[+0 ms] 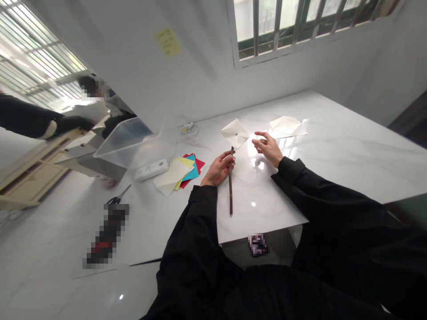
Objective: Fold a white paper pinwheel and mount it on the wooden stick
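My left hand (218, 169) is closed around a thin dark stick (230, 191) that points down toward me. At the stick's top sits a cream paper pinwheel (235, 133), pinned at its middle. My right hand (267, 148) hovers just right of the pinwheel, fingers loosely spread and holding nothing. Both hands are above the white marble table (333, 151).
A folded cream sheet (287, 126) lies beyond my right hand. Left of my hands lie a stack of coloured paper (182, 174), a white stapler-like device (151, 170), scissors (117, 198) and a clear plastic box (123, 142). Another person (40, 120) is at far left.
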Available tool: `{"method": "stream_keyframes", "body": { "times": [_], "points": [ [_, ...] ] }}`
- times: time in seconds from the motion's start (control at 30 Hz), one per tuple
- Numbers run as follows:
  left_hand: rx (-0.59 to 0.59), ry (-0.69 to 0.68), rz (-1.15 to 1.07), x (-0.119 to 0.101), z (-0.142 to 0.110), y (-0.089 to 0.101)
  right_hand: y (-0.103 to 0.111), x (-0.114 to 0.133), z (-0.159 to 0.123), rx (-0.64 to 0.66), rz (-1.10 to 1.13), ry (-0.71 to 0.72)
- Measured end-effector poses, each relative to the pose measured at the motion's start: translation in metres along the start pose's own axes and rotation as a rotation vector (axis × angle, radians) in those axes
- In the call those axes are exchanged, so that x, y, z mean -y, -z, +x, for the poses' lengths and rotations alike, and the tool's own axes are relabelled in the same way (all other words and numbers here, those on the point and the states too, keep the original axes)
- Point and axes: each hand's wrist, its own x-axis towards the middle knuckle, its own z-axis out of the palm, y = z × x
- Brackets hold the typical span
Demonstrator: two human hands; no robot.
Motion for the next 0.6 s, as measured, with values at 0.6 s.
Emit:
{"method": "stream_keyframes", "body": {
  "times": [0.6],
  "points": [
    [-0.020, -0.010, 0.011, 0.0002, -0.0003, 0.0011, 0.0053, -0.0033, 0.0027, 0.024, -0.395, 0.120]
  ]
}}
